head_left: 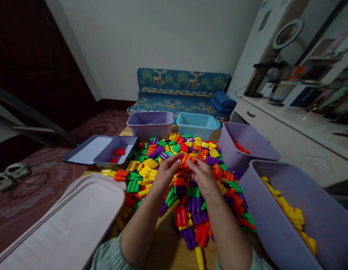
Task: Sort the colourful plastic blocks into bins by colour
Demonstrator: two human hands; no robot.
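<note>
Between my two hands, above the heap, is an orange plastic toy block (185,160) made of rounded tubes. My left hand (170,168) pinches its left side with thumb and fingers. On the other side my right hand (201,173) grips it too, thumb near the top. Below and around both hands spreads a heap of plastic toy blocks (147,170) in yellow, green, purple, red and orange, many joined in short rows. Red blocks (180,216) and purple blocks (188,238) lie between my forearms.
A purple bin (151,131) and a blue bin (197,133) stand at the back. On the right, one bin (228,150) holds orange blocks, another (255,195) yellow ones. A tin (106,153) with red blocks sits left, behind stacked white lids (75,221). A patterned sofa (179,99) is beyond.
</note>
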